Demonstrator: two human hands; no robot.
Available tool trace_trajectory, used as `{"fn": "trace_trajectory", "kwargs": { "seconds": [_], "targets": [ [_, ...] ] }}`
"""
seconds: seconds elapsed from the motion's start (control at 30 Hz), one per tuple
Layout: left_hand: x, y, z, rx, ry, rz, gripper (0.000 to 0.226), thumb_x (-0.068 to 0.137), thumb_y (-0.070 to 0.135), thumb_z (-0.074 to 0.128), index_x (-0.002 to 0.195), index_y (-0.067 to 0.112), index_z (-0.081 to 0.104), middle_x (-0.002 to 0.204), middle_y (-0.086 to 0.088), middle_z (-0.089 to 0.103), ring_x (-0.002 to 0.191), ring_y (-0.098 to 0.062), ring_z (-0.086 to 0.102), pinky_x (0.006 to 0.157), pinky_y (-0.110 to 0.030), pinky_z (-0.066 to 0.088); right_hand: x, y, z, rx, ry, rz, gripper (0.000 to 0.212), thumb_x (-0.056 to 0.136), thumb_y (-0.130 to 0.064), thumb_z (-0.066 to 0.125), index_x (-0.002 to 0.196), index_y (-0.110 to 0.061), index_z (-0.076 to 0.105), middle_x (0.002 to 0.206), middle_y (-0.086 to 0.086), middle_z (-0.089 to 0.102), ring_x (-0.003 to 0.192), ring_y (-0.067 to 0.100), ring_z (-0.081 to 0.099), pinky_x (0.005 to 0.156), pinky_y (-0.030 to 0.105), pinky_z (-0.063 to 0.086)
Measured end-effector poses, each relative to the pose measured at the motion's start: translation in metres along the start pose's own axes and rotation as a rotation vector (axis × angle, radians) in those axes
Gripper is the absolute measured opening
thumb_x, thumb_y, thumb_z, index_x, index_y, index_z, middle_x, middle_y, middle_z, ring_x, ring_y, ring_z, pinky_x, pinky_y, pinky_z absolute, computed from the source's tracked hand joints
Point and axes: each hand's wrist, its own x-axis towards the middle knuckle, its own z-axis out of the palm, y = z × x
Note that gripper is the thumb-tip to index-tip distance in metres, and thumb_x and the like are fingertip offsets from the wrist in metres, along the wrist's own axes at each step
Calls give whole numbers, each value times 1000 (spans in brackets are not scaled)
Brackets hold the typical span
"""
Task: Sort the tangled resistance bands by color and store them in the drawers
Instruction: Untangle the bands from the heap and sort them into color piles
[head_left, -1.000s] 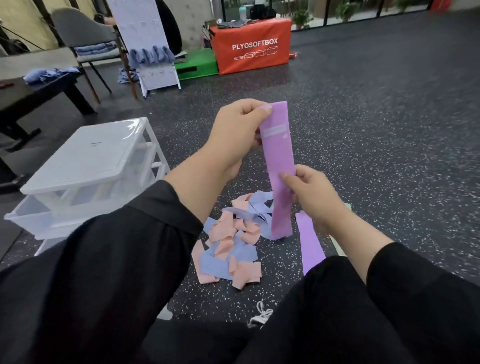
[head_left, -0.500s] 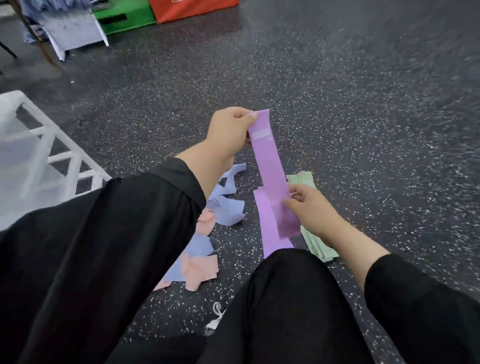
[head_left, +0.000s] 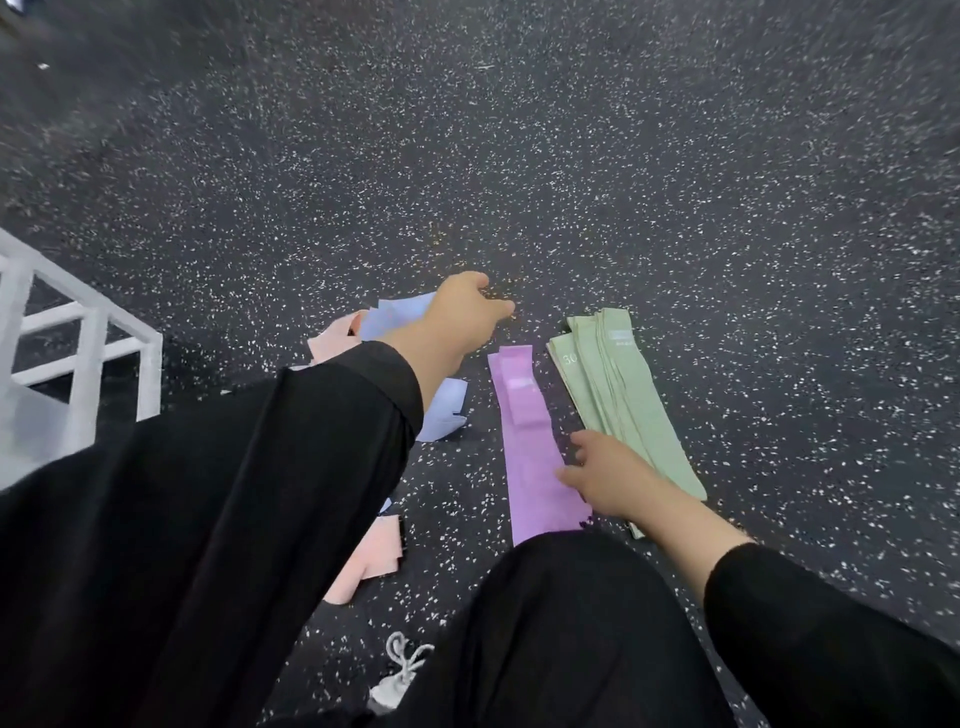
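Note:
Purple bands (head_left: 524, 431) lie flat on the speckled floor in front of my knee. A neat stack of green bands (head_left: 618, 395) lies just right of them. Tangled blue bands (head_left: 395, 314) and pink bands (head_left: 382, 551) sit to the left, largely hidden by my left arm. My left hand (head_left: 465, 314) hovers past the far end of the purple bands, over the blue ones, with nothing visible in it. My right hand (head_left: 605, 475) rests with loose fingers on the near right edge of the purple bands. The white drawer unit (head_left: 85, 364) stands at the left edge.
Dark speckled rubber floor stretches ahead and to the right. My black-clad knee fills the bottom centre. A white shoelace (head_left: 402, 670) shows beside it.
The purple band that both hands held up now lies flat on the other purple one. My left hand has let go and moved forward. The view has tilted down.

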Motion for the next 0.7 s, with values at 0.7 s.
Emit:
{"fn": "trace_trajectory", "kwargs": {
  "seconds": [0.7],
  "targets": [
    [-107,-228,-75,719,226,84,36,88,20,49,114,12,71,120,-8,66,110,-33,61,90,-46,50,61,-163,67,-358,90,-280,36,101,-19,51,136,-12,52,132,15,59,117,34,59,89,37,49]
  ]
}}
